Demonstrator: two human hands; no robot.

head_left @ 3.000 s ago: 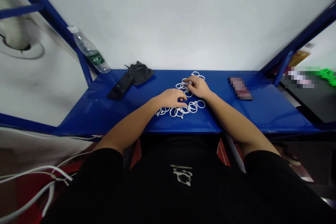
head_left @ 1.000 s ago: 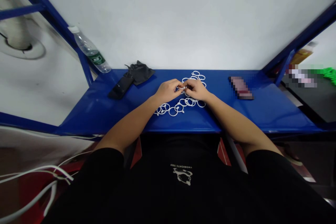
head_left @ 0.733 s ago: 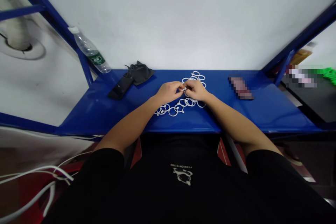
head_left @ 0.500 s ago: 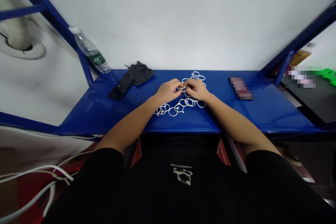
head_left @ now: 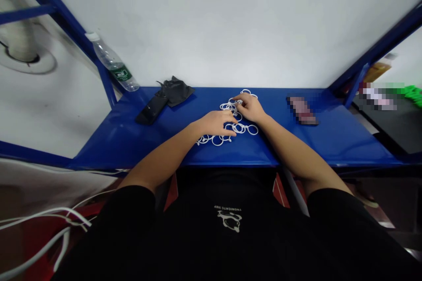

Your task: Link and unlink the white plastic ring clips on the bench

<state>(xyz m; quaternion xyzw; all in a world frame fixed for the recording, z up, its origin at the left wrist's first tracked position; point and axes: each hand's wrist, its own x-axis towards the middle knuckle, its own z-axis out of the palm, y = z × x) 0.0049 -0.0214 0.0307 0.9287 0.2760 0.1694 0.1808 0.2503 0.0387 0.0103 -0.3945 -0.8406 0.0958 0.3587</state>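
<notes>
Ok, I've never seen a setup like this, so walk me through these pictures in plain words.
There is no machine here: a person works with two bare hands. Every picture comes from one camera worn on the head, looking forward and down, so the black shirt shows below.

On the blue table lie many thin white rings, some overlapping. To the left are a flat black item, a crumpled black bag and a clear bottle with a green label. To the right is a flat, pixelated item.

The left hand is open over the rings, holding nothing visible. The right hand is at the rings farther back; whether it grips one, I cannot tell.
</notes>
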